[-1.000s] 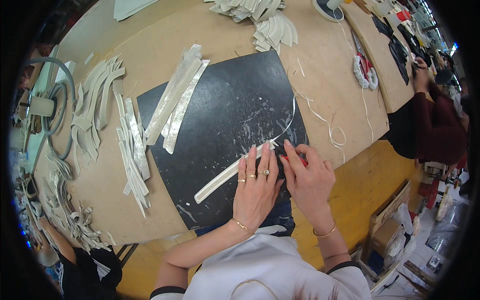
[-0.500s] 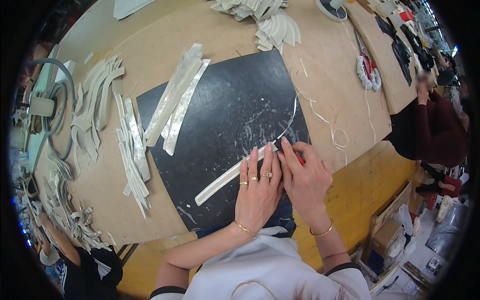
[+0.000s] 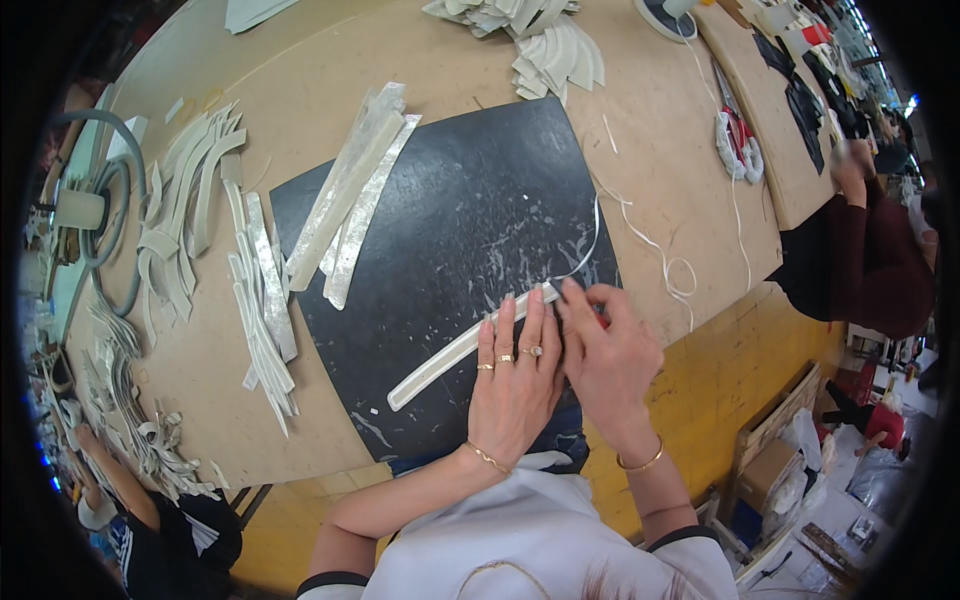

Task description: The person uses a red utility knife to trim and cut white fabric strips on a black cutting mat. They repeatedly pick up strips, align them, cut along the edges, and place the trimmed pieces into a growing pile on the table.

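A long pale strip with a beige middle and white borders lies slantwise on the black cutting mat. My left hand lies flat over it, fingers stretched out, pressing its upper right part. At that end, my right hand is closed around a small cutter knife; little of its red and dark body shows, and the blade is hidden. From the strip's tip a thin white sliver curves up toward the mat's right edge.
Silvery strips lie across the mat's upper left. Bundles of pale strips cover the table's left side. Red-handled scissors lie far right, near loose white thread-like offcuts. Other people are at both sides.
My right hand has shifted very slightly, and less of the knife's red and dark body shows. The thin sliver now bows farther right. My left hand stays on the strip.
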`<state>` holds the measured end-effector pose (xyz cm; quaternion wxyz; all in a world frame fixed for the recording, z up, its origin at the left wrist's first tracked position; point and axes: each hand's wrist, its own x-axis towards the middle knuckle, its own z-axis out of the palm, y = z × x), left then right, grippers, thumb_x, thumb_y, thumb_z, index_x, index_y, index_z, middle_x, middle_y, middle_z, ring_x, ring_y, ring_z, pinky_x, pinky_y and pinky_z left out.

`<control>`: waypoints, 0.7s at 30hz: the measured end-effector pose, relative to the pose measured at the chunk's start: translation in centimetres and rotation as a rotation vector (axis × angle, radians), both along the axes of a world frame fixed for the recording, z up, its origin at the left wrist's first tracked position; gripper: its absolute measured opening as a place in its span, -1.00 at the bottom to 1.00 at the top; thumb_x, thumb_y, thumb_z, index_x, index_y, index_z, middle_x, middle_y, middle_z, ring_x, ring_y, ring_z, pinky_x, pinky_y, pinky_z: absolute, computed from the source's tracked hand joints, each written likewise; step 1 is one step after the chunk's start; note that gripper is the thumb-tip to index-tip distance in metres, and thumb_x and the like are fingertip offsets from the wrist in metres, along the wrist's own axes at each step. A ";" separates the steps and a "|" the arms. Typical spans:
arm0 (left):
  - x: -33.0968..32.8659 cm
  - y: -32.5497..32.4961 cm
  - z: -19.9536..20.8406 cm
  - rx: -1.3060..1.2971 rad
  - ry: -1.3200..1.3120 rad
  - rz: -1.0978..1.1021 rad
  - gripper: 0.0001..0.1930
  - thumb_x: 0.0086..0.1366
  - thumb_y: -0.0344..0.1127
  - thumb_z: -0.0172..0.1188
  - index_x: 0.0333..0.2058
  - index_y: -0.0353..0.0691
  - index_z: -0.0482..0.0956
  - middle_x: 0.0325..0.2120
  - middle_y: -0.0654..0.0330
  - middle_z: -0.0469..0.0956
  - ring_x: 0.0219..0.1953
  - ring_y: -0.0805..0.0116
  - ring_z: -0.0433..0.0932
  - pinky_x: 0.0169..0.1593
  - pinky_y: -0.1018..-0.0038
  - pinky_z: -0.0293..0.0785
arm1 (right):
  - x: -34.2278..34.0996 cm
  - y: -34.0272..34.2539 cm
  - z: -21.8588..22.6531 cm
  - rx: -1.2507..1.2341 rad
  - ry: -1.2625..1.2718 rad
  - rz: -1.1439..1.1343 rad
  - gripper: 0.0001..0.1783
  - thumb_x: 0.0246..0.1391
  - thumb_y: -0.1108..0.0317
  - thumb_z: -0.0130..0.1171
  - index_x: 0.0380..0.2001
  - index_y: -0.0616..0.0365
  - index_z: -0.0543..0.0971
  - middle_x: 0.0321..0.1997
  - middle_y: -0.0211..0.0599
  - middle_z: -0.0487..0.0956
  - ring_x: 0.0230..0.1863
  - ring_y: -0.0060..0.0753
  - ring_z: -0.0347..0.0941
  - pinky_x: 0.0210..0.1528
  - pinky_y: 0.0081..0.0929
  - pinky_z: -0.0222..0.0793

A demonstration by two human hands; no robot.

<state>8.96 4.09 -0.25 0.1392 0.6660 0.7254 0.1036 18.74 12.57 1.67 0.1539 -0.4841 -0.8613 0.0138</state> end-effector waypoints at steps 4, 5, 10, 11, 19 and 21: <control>-0.7 -0.2 -0.2 0.026 -0.255 0.031 -0.31 0.30 -0.15 0.18 0.33 -0.28 0.21 0.41 -0.12 0.01 0.43 -0.19 -0.01 0.41 -0.04 -0.07 | 0.7 1.6 0.7 0.025 0.087 -0.315 -0.68 0.18 0.16 0.23 -0.03 -0.01 0.63 -0.19 -0.38 0.53 -0.40 -0.35 0.52 -0.40 -0.40 0.40; -0.9 -0.6 0.0 0.075 -0.241 0.030 -0.30 0.29 -0.15 0.19 0.34 -0.28 0.20 0.41 -0.13 0.00 0.43 -0.21 -0.02 0.41 -0.06 -0.08 | 0.9 1.9 1.0 -0.024 0.155 -0.321 -0.66 0.23 0.13 0.20 -0.01 0.02 0.62 -0.18 -0.32 0.52 -0.39 -0.31 0.54 -0.41 -0.36 0.41; -2.5 -3.0 1.5 0.083 -0.212 0.068 -0.22 0.27 -0.12 0.24 0.37 -0.26 0.13 0.42 -0.17 -0.04 0.43 -0.27 -0.04 0.39 -0.16 -0.15 | 0.0 0.5 2.2 -0.227 0.301 -0.120 -0.67 0.20 0.28 0.23 0.03 0.04 0.61 -0.22 -0.31 0.50 -0.44 -0.36 0.50 -0.45 -0.41 0.40; -2.7 -3.4 1.7 0.049 -0.202 0.083 -0.19 0.27 -0.08 0.23 0.37 -0.29 0.10 0.41 -0.16 -0.03 0.43 -0.24 -0.04 0.41 -0.11 -0.16 | -0.5 -0.1 2.0 -0.263 0.323 -0.066 -0.67 0.18 0.31 0.24 0.02 0.03 0.61 -0.23 -0.31 0.50 -0.44 -0.38 0.49 -0.45 -0.42 0.40; -2.4 -3.9 0.1 -0.036 -0.097 0.100 -0.19 0.33 0.09 0.08 0.39 -0.29 0.10 0.42 -0.05 0.02 0.46 0.00 -0.02 0.44 0.08 -0.14 | -1.9 -2.5 0.3 -0.270 0.220 -0.083 -0.57 -0.03 0.46 0.31 -0.03 -0.09 0.67 -0.35 -0.39 0.47 -0.45 -0.37 0.47 -0.45 -0.42 0.40; -2.3 -3.9 -0.1 -0.033 -0.107 0.107 -0.19 0.33 0.09 0.08 0.38 -0.29 0.10 0.42 -0.05 0.02 0.46 0.00 -0.02 0.45 0.08 -0.15 | -1.0 -1.0 0.1 -0.112 0.079 -0.205 -0.63 0.04 0.43 0.30 -0.03 -0.12 0.68 -0.40 -0.37 0.46 -0.48 -0.39 0.43 -0.46 -0.40 0.37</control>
